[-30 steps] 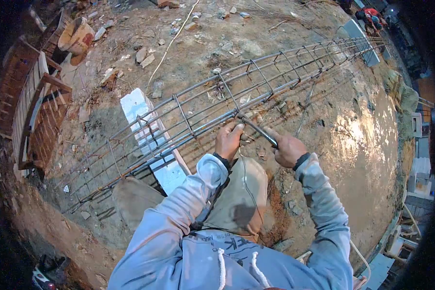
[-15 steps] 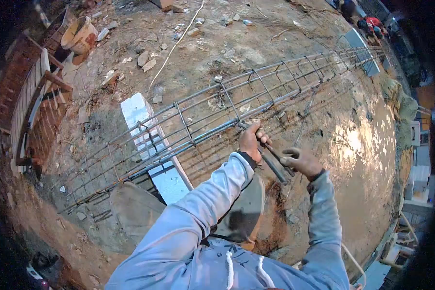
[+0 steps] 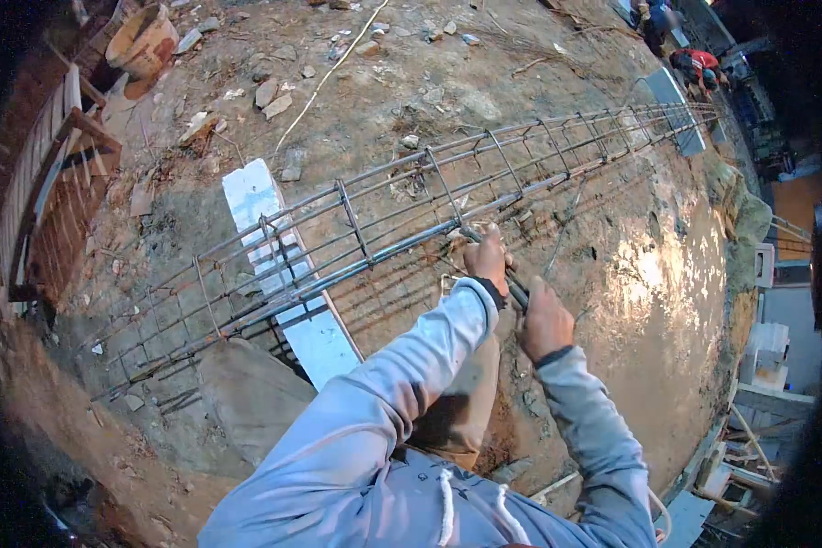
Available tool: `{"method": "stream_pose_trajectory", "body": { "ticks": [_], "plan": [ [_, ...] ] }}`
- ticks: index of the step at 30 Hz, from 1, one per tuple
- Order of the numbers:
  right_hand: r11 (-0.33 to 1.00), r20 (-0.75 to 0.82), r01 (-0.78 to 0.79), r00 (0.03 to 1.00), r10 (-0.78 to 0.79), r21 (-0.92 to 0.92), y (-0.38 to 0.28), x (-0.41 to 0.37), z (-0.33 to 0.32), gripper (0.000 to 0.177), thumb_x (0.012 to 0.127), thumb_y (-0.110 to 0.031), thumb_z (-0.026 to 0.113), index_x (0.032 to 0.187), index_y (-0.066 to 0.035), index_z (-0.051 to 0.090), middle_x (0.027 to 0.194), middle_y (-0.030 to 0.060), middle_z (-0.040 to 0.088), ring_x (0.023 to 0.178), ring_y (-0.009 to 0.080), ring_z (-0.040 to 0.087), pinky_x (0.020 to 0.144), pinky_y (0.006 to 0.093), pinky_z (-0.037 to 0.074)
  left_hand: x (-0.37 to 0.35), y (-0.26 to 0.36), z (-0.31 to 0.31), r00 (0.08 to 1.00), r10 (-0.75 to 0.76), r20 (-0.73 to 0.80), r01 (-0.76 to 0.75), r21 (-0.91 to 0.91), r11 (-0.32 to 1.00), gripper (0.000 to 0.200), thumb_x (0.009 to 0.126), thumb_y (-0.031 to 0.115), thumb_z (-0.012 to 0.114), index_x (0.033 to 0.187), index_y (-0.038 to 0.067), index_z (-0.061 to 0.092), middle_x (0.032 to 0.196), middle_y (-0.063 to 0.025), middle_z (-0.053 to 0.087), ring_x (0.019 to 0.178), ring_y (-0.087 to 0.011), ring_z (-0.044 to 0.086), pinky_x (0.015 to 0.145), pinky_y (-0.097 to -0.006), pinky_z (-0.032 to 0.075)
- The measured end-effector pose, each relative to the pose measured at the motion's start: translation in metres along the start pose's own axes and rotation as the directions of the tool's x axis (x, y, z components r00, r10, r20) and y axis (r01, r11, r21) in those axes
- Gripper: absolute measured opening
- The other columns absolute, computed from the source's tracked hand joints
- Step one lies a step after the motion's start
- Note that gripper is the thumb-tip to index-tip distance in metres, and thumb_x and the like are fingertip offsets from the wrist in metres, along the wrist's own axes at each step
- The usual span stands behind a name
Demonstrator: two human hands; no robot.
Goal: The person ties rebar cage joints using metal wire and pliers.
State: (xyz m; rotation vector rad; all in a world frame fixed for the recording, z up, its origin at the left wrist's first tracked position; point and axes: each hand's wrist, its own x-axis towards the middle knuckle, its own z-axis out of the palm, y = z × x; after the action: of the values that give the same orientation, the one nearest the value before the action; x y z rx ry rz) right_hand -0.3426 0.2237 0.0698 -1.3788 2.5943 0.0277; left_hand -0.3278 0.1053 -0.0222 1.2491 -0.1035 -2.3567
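A long rebar cage (image 3: 370, 258) of dark rods and square stirrups runs diagonally from lower left to upper right. A white block (image 3: 324, 342) lies under its nearer part. My left hand (image 3: 489, 260) is closed round a dark metal tool (image 3: 518, 290) close to the cage's lower edge. Lower right of it, my right hand (image 3: 545, 321) is wrapped round the tool's handle end. The tool's head meets a bar near a stirrup; its exact contact there is too small to tell.
A worn bucket (image 3: 143, 41) and a wooden frame (image 3: 59, 173) stand at the left. Another light block (image 3: 676, 110) is under the cage's far end. Beyond it a person in red (image 3: 699, 68) bends down. Stones and a pale cord (image 3: 331, 75) lie on the ground.
My right hand has moved down-left from open beside the tool to closed round its handle. My left hand has shifted slightly right, still holding the tool.
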Motion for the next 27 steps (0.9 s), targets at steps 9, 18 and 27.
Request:
{"method": "stream_pose_trajectory", "body": {
  "ticks": [9, 18, 27],
  "plan": [
    [0.918, 0.714, 0.155, 0.679, 0.171, -0.366, -0.046, 0.159, -0.140, 0.023, 0.072, -0.028, 0.073, 0.074, -0.005, 0.068, 0.060, 0.0060, 0.062, 0.050, 0.0183, 0.060, 0.046, 0.0351, 0.048, -0.077, 0.046, -0.047, 0.818, 0.463, 0.341, -0.554, 0.683, 0.476, 0.056, 0.080, 0.040, 0.063, 0.115, -0.002, 0.049, 0.111, -0.0194, 0.055, 0.099, -0.0275, 0.056, 0.081, -0.0436, 0.047],
    [0.873, 0.809, 0.173, 0.490, 0.326, -0.456, -0.102, 0.215, -0.166, 0.031, 0.069, -0.030, 0.074, 0.075, 0.000, 0.067, 0.067, 0.0123, 0.065, 0.061, 0.0223, 0.064, 0.055, 0.0370, 0.051, -0.004, 0.056, 0.021, 0.113, 0.757, 0.644, -0.736, 0.566, -0.372, 0.063, 0.069, 0.021, 0.067, 0.124, 0.005, 0.040, 0.110, -0.0212, 0.049, 0.102, -0.0375, 0.050, 0.082, -0.0498, 0.040],
    [0.222, 0.286, 0.567, 0.669, -0.687, -0.794, -0.026, 0.176, -0.126, 0.035, 0.085, -0.024, 0.045, 0.115, -0.009, 0.054, 0.109, 0.0124, 0.054, 0.104, 0.0281, 0.050, 0.094, 0.0441, 0.033, 0.004, 0.083, 0.028, 0.524, 0.481, 0.703, -0.768, 0.634, -0.090, 0.042, 0.068, 0.022, 0.068, 0.102, 0.004, 0.049, 0.090, -0.0212, 0.059, 0.081, -0.0405, 0.059, 0.066, -0.0489, 0.046]
  ]
}}
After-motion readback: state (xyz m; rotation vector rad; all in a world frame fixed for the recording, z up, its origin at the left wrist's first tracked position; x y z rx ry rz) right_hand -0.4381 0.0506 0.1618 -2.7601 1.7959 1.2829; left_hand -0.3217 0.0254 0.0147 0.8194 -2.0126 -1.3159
